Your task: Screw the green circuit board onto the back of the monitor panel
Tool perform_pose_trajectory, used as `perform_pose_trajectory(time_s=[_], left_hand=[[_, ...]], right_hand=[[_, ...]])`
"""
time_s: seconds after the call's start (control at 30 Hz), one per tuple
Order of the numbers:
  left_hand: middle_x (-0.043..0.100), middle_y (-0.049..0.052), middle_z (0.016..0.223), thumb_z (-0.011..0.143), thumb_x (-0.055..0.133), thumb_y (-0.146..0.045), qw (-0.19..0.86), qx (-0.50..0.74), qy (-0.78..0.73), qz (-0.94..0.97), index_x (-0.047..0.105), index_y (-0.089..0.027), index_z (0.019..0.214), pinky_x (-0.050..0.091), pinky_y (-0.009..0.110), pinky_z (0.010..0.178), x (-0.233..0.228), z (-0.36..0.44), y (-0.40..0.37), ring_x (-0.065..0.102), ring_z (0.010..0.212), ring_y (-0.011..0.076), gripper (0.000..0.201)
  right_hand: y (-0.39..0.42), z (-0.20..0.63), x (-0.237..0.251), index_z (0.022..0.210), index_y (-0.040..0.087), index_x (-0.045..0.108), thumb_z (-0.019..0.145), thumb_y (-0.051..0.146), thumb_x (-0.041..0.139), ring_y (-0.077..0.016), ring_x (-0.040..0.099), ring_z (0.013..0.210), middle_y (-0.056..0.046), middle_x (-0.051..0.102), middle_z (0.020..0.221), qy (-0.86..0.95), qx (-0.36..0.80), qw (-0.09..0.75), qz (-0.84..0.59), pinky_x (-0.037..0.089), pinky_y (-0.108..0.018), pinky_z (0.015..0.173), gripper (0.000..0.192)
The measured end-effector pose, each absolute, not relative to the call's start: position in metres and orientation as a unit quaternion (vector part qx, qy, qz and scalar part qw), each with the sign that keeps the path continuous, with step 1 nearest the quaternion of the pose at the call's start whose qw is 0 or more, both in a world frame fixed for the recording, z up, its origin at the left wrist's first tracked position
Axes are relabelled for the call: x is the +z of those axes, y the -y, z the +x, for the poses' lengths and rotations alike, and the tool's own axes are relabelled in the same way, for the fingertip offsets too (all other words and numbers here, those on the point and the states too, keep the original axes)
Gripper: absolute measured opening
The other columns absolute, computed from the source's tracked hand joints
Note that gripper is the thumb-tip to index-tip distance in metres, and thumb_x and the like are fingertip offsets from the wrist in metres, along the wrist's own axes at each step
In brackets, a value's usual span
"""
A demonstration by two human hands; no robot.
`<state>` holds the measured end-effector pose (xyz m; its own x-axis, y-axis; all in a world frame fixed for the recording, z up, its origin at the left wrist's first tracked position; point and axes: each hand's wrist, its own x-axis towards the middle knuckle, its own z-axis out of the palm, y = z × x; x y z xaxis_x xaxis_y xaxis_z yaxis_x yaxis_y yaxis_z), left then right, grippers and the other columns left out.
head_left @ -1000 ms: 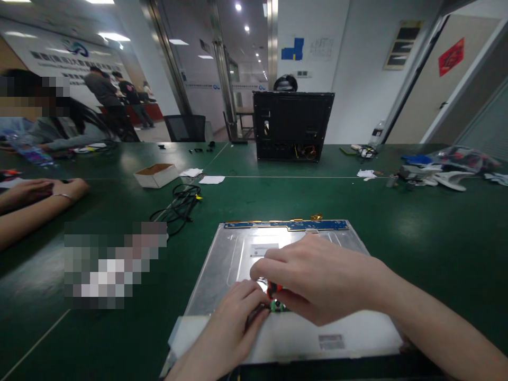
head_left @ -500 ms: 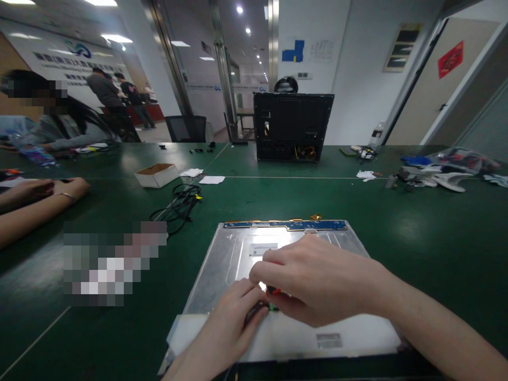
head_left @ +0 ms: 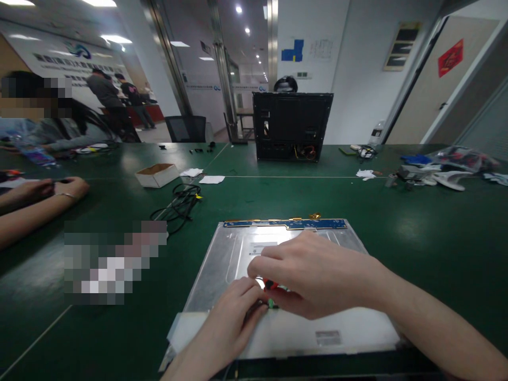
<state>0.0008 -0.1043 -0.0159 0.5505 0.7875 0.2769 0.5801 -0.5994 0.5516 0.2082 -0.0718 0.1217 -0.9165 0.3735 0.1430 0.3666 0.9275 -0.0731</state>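
A flat display panel with a metal back lies in front of me, a blue circuit board along its far edge and a white strip across its near side. My right hand is closed over the panel's middle, gripping a small red-and-black handled tool whose lower part is mostly hidden. Just left of it, my left hand rests on the panel with thumb and fingers drawn together beside a small green part. Whatever lies between those fingertips is hidden.
Black cables, a white open box and papers lie left of the panel. A black monitor-like housing stands at the back. Plastic-wrapped items sit at far right. Another person's arms rest at left.
My right hand has tipped slightly and shifted a little up and left with the tool, showing more of the green part. My left hand stays almost in place.
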Motion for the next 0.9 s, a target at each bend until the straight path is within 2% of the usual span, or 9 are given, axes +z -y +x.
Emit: perform_pose_trajectory(time_s=[0.4,0.6,0.9], left_hand=[[0.063,0.006,0.103,0.093,0.046,-0.018,0.202,0.255,-0.397,0.858,0.062,-0.022,0.1,0.05,0.033,0.083,-0.0206,-0.0012,0.102,0.06,0.098,0.0225,0.018],[0.063,0.006,0.109,0.093,0.046,-0.015,0.203,0.253,-0.393,0.86,0.06,-0.023,0.111,0.049,0.033,0.085,-0.0211,-0.002,0.1016,0.058,0.102,0.0221,0.025],[0.063,0.006,0.107,0.093,0.045,-0.016,0.194,0.263,-0.385,0.863,0.06,-0.023,0.103,0.049,0.032,0.081,-0.023,-0.0019,0.1009,0.059,0.098,0.0223,0.02]], right_hand=[[0.0715,0.2087,0.1236,0.102,0.018,0.052,0.091,0.024,0.046,-0.0125,0.047,0.064,-0.001,0.061,0.087,0.978,0.022,0.078,-0.191,0.027,-0.029,0.051,0.014],[0.0712,0.2082,0.1229,0.101,0.018,0.051,0.091,0.023,0.046,-0.0122,0.048,0.064,-0.002,0.061,0.086,0.978,0.024,0.073,-0.193,0.025,-0.028,0.053,0.013],[0.0693,0.2081,0.1214,0.099,0.018,0.051,0.091,0.025,0.047,-0.0119,0.046,0.061,0.0,0.061,0.083,0.978,0.013,0.081,-0.192,0.022,-0.028,0.051,0.011]])
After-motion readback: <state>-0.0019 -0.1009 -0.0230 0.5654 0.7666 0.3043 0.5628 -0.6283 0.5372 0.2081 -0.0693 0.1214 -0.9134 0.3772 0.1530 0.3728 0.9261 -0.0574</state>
